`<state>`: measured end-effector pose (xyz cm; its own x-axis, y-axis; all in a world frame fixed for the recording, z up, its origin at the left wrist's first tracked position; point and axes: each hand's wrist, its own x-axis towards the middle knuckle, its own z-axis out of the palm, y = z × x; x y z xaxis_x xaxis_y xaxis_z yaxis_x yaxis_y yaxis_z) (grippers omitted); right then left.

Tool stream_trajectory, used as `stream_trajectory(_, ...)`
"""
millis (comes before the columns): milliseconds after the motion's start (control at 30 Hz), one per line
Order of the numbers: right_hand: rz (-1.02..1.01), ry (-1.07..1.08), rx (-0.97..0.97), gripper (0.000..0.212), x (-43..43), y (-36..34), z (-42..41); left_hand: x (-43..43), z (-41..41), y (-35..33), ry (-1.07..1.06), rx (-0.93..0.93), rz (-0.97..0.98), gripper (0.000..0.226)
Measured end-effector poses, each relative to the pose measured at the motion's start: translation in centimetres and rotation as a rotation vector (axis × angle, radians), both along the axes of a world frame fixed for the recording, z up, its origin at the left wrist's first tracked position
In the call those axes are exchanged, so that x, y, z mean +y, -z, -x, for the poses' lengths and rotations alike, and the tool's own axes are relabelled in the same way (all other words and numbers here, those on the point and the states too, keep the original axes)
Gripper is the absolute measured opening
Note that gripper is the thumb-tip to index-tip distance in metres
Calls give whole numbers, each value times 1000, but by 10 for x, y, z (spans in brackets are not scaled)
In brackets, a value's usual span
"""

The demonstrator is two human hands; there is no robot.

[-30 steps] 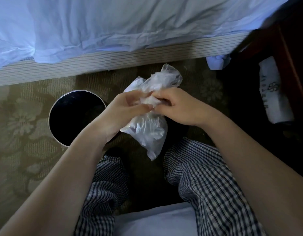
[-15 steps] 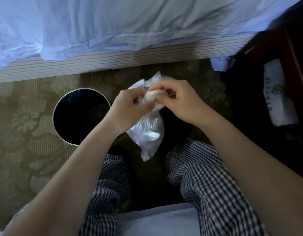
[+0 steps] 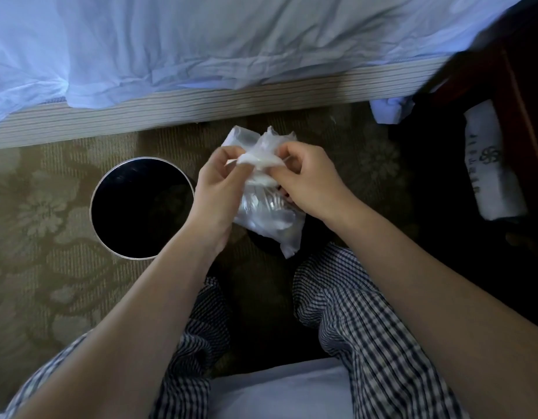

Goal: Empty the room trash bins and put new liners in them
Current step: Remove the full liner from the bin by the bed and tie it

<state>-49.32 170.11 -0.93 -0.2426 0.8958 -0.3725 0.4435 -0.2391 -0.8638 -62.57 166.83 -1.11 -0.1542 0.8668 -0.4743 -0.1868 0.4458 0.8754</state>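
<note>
A round black trash bin (image 3: 142, 207) with a silver rim stands on the carpet at left of centre, its inside dark and bare. Just to its right I hold a crumpled clear plastic bag (image 3: 269, 217) above the floor. My left hand (image 3: 215, 189) pinches the bag's bunched top from the left. My right hand (image 3: 307, 182) pinches the same top from the right. The bag's body hangs below my fingers, with something pale inside that I cannot make out.
A bed with a rumpled white sheet (image 3: 231, 40) and striped base (image 3: 201, 110) runs across the top. A dark wooden nightstand (image 3: 509, 86) stands at right, a white printed bag (image 3: 488, 164) by it. Patterned carpet (image 3: 44, 237) lies around the bin; my checked trousers (image 3: 367, 328) fill the bottom.
Both hands have kept working the bag's top, which is now spread a little between my fingers. The view has shifted slightly, so the bin sits further right.
</note>
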Motion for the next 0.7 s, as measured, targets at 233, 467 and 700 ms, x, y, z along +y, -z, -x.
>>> stream_trajectory(233,-164,15,-123,28,-2,7,-1,6,2,-1,158,245,-114,23)
stream_trajectory(467,-331,91,-7,10,-5,5,6,6,-1,10,257,439,-114,23)
stream_trajectory(700,169,212,505,18,0,-5,7,5,0,4,106,553,-179,15)
